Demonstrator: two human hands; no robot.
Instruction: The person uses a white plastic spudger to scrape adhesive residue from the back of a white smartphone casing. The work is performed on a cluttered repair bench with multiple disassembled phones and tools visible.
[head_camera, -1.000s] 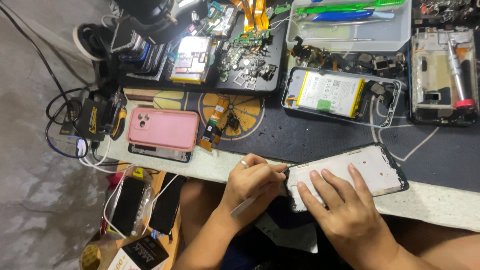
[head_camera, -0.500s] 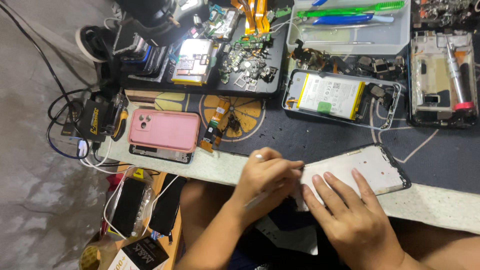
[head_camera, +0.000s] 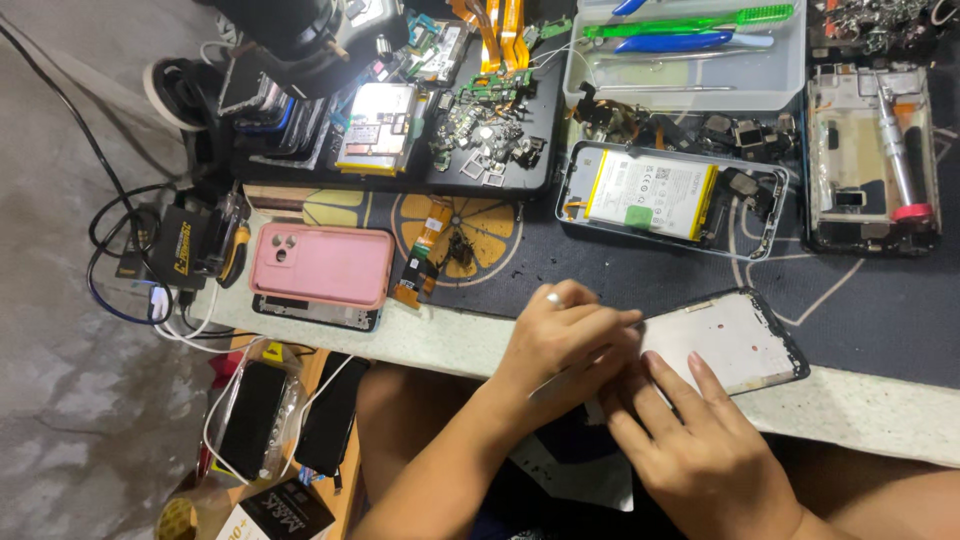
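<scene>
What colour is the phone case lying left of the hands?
Pink, seen clearly in the head view: the phone case.

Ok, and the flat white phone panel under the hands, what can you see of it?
The phone panel is a flat rectangle, pale white across its face with small reddish specks and a thin dark rim, plastic or metal by its look. It lies tilted on the dark mat, its near corner over the table edge. The right hand rests fingers on its near end; the left hand works a thin metal tool at that end.
</scene>
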